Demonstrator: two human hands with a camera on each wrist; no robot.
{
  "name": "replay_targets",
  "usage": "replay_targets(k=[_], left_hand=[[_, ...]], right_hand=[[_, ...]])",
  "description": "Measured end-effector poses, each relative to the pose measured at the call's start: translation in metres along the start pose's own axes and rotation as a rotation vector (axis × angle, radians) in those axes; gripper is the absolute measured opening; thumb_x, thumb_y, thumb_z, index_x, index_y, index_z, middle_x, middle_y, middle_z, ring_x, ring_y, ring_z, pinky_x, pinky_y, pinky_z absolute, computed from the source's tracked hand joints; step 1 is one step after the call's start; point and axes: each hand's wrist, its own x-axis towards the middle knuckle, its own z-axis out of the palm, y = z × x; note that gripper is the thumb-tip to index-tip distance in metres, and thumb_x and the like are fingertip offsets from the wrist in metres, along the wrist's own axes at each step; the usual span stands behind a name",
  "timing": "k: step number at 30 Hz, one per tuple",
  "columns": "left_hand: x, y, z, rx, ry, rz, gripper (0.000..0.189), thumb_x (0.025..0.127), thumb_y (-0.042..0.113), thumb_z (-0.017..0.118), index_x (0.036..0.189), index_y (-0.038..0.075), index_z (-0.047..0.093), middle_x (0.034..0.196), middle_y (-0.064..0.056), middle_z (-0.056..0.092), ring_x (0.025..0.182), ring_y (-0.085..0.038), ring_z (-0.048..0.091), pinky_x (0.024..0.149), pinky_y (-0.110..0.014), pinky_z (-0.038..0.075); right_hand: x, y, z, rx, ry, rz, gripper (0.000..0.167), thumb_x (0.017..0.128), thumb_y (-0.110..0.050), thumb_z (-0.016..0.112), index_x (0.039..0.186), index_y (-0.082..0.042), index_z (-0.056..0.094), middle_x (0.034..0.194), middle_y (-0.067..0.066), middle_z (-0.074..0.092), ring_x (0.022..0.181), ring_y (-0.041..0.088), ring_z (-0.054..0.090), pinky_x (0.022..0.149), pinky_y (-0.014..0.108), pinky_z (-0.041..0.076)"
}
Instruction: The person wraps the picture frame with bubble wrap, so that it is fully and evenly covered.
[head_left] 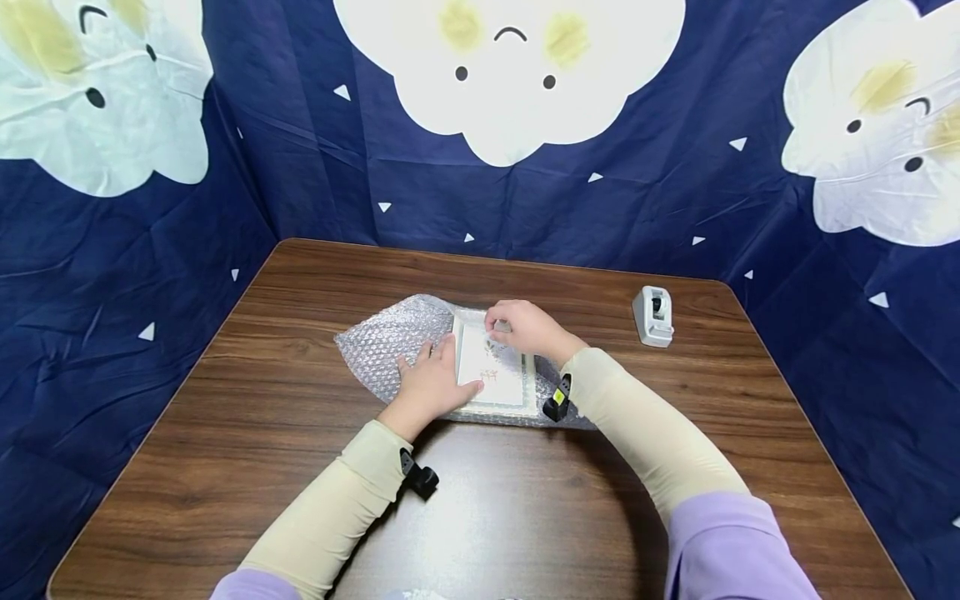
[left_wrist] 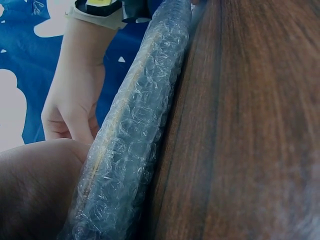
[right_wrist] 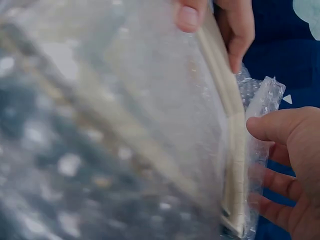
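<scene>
A cream-edged picture frame (head_left: 528, 392) with a small printed design lies on a sheet of bubble wrap (head_left: 386, 346), some of which is folded over its right side. With fingers spread, my left hand (head_left: 431, 385) rests along the frame's left edge, thumb on its face. At the frame's far side, my right hand (head_left: 528, 327) bends its fingers down. The right wrist view has bubble wrap (right_wrist: 270, 95) between my right thumb and fingers, beside the frame's cream edge (right_wrist: 235, 150). Bubble wrap (left_wrist: 145, 120) also covers the near side in the left wrist view.
A white tape dispenser (head_left: 654, 317) stands at the back right of the brown wooden table (head_left: 225, 400). Blue cloth (head_left: 300, 167) with white clouds hangs behind and at both sides. Something whitish shows at the bottom edge of the head view.
</scene>
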Motion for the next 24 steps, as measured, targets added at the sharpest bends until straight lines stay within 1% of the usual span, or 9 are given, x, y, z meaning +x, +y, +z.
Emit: replay_targets(k=[3,8,12,17,19,21,24], left_hand=[[0.0,0.0,0.0,0.002,-0.001,-0.003,0.104,0.087,0.067,0.062,0.158,0.0,0.026,0.16,-0.019,0.036,0.15,-0.041,0.024,0.109,-0.079,0.017],[0.0,0.0,-0.001,0.0,-0.003,-0.008,0.104,0.087,0.067,0.062,0.158,0.001,0.026,0.16,-0.019,0.036,0.15,-0.041,0.024,0.109,-0.078,0.017],[0.0,-0.001,0.0,-0.004,-0.001,-0.006,0.104,0.087,0.067,0.062,0.158,0.001,0.027,0.16,-0.018,0.036,0.15,-0.04,0.024,0.109,-0.078,0.016],[0.001,-0.001,0.001,-0.002,0.0,-0.004,0.104,0.087,0.068,0.061,0.158,0.002,0.027,0.161,-0.017,0.035,0.151,-0.041,0.023,0.11,-0.078,0.016],[0.002,-0.001,0.001,0.003,0.001,-0.006,0.103,0.087,0.068,0.061,0.158,0.002,0.027,0.161,-0.016,0.035,0.151,-0.041,0.023,0.11,-0.078,0.016],[0.002,-0.001,0.0,0.016,0.006,-0.007,0.103,0.087,0.068,0.061,0.158,0.002,0.027,0.161,-0.017,0.035,0.15,-0.042,0.023,0.11,-0.078,0.015],[0.001,0.0,0.001,0.062,0.023,-0.005,0.103,0.086,0.07,0.06,0.157,0.002,0.03,0.16,-0.023,0.033,0.149,-0.045,0.022,0.112,-0.076,0.012]], right_hand=[[-0.001,-0.001,0.006,-0.031,-0.003,0.0,0.002,0.096,-0.014,0.069,0.094,-0.013,0.069,0.102,-0.001,0.065,0.092,0.018,0.06,0.087,0.037,0.05],[-0.003,-0.005,0.011,-0.067,-0.005,-0.003,0.007,0.096,-0.014,0.07,0.09,-0.017,0.068,0.106,-0.001,0.067,0.099,0.021,0.061,0.092,0.039,0.049],[-0.004,-0.003,0.015,-0.121,-0.013,-0.01,0.006,0.095,-0.015,0.071,0.091,-0.018,0.07,0.109,-0.001,0.067,0.102,0.023,0.06,0.092,0.038,0.05],[-0.004,-0.002,0.017,-0.208,-0.033,-0.066,0.003,0.095,-0.016,0.071,0.093,-0.016,0.074,0.11,0.001,0.068,0.104,0.024,0.061,0.095,0.038,0.049],[-0.004,-0.002,0.016,-0.226,-0.046,-0.094,0.005,0.096,-0.016,0.07,0.095,-0.015,0.074,0.11,0.003,0.068,0.105,0.023,0.062,0.098,0.038,0.048],[-0.004,-0.003,0.014,-0.218,-0.06,-0.11,0.007,0.096,-0.014,0.068,0.095,-0.015,0.075,0.109,0.003,0.069,0.105,0.023,0.063,0.098,0.038,0.047],[-0.005,-0.004,0.01,-0.201,-0.09,-0.137,0.012,0.097,-0.012,0.065,0.094,-0.015,0.076,0.108,0.004,0.069,0.103,0.023,0.063,0.098,0.039,0.047]])
